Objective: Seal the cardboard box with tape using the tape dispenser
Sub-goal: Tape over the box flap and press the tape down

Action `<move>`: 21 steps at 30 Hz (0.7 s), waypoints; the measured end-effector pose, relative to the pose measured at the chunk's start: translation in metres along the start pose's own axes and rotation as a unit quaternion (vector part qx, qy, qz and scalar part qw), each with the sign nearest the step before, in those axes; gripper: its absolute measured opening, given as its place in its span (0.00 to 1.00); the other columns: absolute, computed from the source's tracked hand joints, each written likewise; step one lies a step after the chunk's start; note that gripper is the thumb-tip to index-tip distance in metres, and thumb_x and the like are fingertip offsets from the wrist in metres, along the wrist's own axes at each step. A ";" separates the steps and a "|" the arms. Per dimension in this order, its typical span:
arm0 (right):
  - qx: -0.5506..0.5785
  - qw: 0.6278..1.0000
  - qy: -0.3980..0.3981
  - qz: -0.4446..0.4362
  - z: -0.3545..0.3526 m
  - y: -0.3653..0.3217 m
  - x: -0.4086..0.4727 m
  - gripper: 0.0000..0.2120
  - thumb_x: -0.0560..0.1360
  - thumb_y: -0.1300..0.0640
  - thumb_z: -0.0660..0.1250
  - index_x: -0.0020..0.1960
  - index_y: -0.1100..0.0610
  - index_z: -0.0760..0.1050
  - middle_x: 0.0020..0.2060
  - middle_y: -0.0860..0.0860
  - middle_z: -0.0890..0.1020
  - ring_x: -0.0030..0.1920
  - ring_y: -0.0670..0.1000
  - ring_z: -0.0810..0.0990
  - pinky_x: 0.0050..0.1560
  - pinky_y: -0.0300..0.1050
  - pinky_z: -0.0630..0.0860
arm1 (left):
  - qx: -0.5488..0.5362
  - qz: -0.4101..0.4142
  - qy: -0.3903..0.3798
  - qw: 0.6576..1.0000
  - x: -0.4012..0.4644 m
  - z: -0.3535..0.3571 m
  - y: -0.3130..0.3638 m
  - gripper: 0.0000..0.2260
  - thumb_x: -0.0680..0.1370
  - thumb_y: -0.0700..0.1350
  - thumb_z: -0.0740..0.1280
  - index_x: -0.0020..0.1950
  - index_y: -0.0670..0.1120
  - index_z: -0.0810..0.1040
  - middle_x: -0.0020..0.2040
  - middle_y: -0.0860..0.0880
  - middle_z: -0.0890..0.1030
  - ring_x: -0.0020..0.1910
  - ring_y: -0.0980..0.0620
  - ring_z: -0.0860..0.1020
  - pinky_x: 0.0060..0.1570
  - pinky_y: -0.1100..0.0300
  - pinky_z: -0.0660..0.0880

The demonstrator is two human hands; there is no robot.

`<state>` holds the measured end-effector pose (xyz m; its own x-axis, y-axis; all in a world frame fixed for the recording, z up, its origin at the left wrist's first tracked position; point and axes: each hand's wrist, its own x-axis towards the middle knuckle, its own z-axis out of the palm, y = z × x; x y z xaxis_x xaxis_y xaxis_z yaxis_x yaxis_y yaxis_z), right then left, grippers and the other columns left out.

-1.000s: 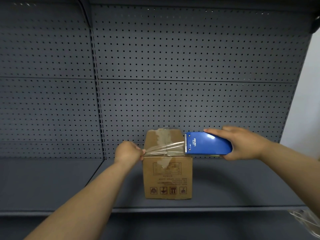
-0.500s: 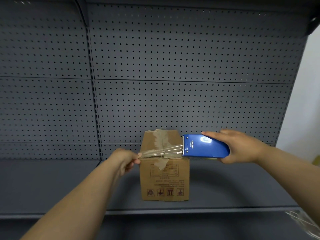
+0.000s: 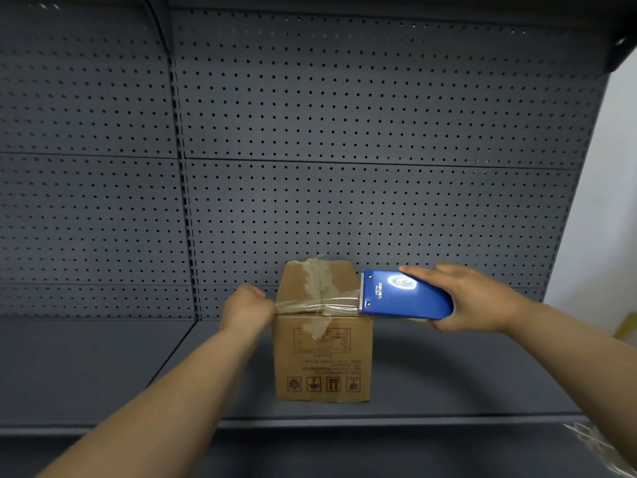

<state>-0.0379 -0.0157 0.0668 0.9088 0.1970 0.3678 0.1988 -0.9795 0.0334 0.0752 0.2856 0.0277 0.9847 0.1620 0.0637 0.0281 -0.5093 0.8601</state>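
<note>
A small brown cardboard box (image 3: 323, 360) stands on a dark grey shelf, its printed label upside down and old tape patches on its top. My right hand (image 3: 472, 298) grips a blue tape dispenser (image 3: 403, 298) just right of the box top, serrated edge facing left. A strip of clear tape (image 3: 317, 305) stretches from the dispenser across the near top edge of the box. My left hand (image 3: 246, 307) pinches the free end of the strip at the box's top left corner.
The shelf (image 3: 448, 381) has a front lip (image 3: 344, 422) below the box. A grey perforated back panel (image 3: 344, 167) rises right behind the box. A pale wall (image 3: 613, 201) lies to the right, and crumpled clear plastic (image 3: 599, 446) sits at the bottom right.
My left hand has drawn in toward the box's left corner, holding the tape end. The stretched strip now lies lower, along the box's near top edge. The dispenser has stayed nearly in place.
</note>
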 end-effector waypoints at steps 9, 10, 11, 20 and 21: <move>0.002 1.000 -0.010 0.001 -0.001 0.004 -0.002 0.42 0.66 0.46 0.70 0.68 0.30 0.46 0.43 0.42 0.68 0.47 0.46 0.68 0.48 0.41 0.70 | 0.278 0.369 0.126 0.878 -0.036 0.018 0.005 0.18 0.77 0.38 0.60 0.67 0.46 0.71 0.68 0.46 0.71 0.69 0.48 0.66 0.72 0.57 0.53; 0.002 1.000 -0.011 0.000 -0.002 0.003 -0.002 0.42 0.66 0.46 0.70 0.68 0.31 0.46 0.42 0.40 0.66 0.47 0.46 0.67 0.48 0.40 0.68 | 0.288 0.400 0.085 0.866 -0.040 0.023 0.010 0.20 0.78 0.40 0.59 0.71 0.46 0.67 0.73 0.47 0.67 0.74 0.49 0.61 0.73 0.58 0.46; 0.001 1.000 -0.013 0.001 -0.002 0.003 -0.003 0.41 0.66 0.46 0.70 0.69 0.32 0.47 0.41 0.39 0.65 0.47 0.47 0.67 0.48 0.39 0.68 | 0.300 0.414 0.030 0.859 -0.044 0.029 0.014 0.21 0.79 0.43 0.56 0.74 0.47 0.62 0.76 0.47 0.61 0.76 0.50 0.55 0.72 0.58 0.41; 0.012 1.000 -0.022 0.006 -0.002 0.008 -0.008 0.41 0.66 0.45 0.71 0.70 0.34 0.49 0.46 0.45 0.70 0.48 0.47 0.69 0.49 0.39 0.68 | 0.396 0.395 -0.107 0.822 -0.053 0.054 0.011 0.29 0.80 0.61 0.42 0.78 0.50 0.48 0.79 0.49 0.51 0.77 0.50 0.49 0.74 0.52 0.43; 0.013 1.000 -0.024 0.006 -0.002 0.008 -0.008 0.41 0.66 0.45 0.71 0.71 0.35 0.50 0.46 0.45 0.70 0.48 0.46 0.69 0.48 0.38 0.66 | 0.395 0.396 -0.106 0.822 -0.053 0.053 0.009 0.29 0.79 0.61 0.42 0.78 0.50 0.48 0.79 0.49 0.51 0.77 0.50 0.49 0.74 0.51 0.44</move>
<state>-0.0441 -0.0247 0.0658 0.9277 0.1882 0.3225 0.1972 -0.9804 0.0051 0.0328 0.2271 0.0055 0.7535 -0.5929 0.2840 -0.6160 -0.7877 -0.0100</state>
